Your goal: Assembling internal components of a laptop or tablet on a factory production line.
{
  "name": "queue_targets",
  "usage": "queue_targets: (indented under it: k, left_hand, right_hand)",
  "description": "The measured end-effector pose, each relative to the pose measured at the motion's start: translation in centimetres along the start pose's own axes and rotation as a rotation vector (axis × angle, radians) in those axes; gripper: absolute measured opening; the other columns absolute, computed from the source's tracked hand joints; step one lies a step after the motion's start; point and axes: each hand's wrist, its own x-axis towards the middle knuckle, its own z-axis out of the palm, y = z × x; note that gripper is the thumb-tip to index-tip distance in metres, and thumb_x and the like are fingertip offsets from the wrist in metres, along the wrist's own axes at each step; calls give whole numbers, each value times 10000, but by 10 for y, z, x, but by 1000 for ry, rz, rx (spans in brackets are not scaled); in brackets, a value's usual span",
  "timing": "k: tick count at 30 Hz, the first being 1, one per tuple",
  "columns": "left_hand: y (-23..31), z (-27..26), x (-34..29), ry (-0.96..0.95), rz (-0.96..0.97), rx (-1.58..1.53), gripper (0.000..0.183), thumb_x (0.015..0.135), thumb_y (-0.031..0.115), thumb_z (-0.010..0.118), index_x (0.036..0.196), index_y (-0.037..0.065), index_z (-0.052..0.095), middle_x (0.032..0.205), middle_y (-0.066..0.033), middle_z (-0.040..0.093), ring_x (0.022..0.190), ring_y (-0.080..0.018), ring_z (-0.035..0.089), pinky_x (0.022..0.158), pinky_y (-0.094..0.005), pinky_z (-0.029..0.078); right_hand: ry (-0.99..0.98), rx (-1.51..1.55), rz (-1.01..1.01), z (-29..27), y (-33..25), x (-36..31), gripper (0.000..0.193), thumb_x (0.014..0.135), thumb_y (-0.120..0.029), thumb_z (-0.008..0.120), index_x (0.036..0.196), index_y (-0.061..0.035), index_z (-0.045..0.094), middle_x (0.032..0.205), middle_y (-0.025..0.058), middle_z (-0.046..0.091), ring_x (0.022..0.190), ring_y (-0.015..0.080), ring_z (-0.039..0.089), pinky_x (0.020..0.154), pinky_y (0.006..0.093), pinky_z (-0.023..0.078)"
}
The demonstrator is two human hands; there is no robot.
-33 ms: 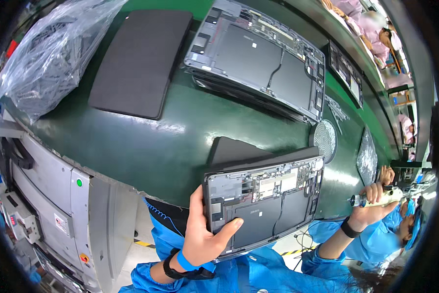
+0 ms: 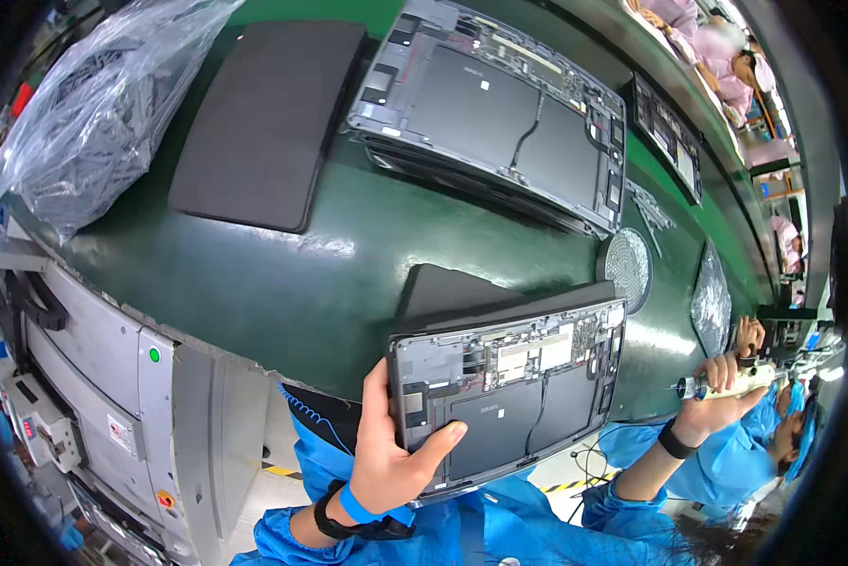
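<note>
My left hand [image 2: 391,462] grips the left edge of an opened laptop base [image 2: 514,424], its thumb over the dark battery and its fingers behind. Circuit boards and cables lie exposed in the base, which is tilted at the table's near edge. Behind it, touching or nearly so, is a dark foam pad [image 2: 443,294]. Off to the right, my right hand [image 2: 716,391] is closed around a cream electric screwdriver [image 2: 752,379]. The bit of the tool points left, apart from the laptop base. Another hand [image 2: 749,333], apparently a co-worker's, shows just beyond it.
A stack of opened laptop bases [image 2: 481,113] stands at the back of the green table [image 2: 254,292]. Left of it lie a dark pad [image 2: 268,123] and a clear bag [image 2: 94,113]. A round screw tray [image 2: 629,272], grey strips [image 2: 652,215] and a plastic bag [image 2: 711,302] are right.
</note>
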Motion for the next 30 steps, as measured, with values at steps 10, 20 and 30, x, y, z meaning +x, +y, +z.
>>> queue_targets:
  k: [10,20,30]
  left_hand:
    - [0,1,-1,13,-30,66,843,814,-63,710,1470,-22,182,1329,-151,503,1216,-201,544,1028,-346,446]
    - [3,7,-2,43,-63,82,838,814,-44,730,1463,-21,199,1320,-142,511,1203,-194,542,1022,-341,439]
    - [-14,37,-11,211,-74,90,863,746,-38,774,1451,2,279,1260,-126,540,1121,-199,565,958,-340,471]
  right_hand:
    - [615,411,189,-115,-15,-26,469,933,-365,615,1165,40,564,685,-25,403,608,93,403,586,240,400]
    - [426,124,29,-133,-19,-25,647,951,-505,531,1241,71,475,682,1,395,605,119,377,578,276,379]
    - [-18,-340,-434,12,40,45,1063,857,-836,309,1397,78,375,689,61,498,593,171,446,533,318,363]
